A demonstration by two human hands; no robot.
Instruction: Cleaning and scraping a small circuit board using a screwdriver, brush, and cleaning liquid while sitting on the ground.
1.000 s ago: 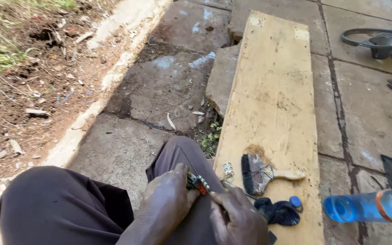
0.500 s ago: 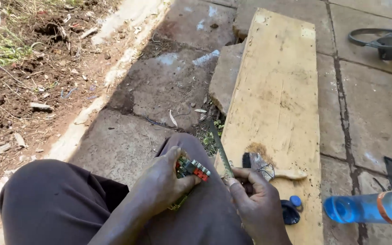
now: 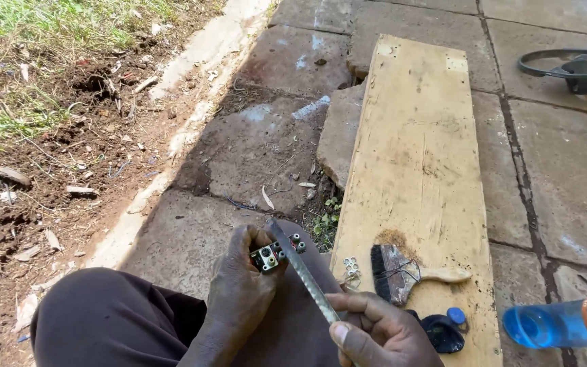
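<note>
Down over the dark-trousered knee [image 3: 123, 319], the left hand [image 3: 242, 292] is closed around a small metal part with red and green bits [image 3: 274, 253]. Just right of that part, the right hand [image 3: 378, 333] grips a long flat metal file [image 3: 305, 272], whose far end lies against the part. Right of the part, a wooden plank [image 3: 416, 149] carries small washers [image 3: 352, 266], a paintbrush [image 3: 402, 273] and a black cap [image 3: 443, 331]. Beyond lies a blue bottle [image 3: 562, 321].
</note>
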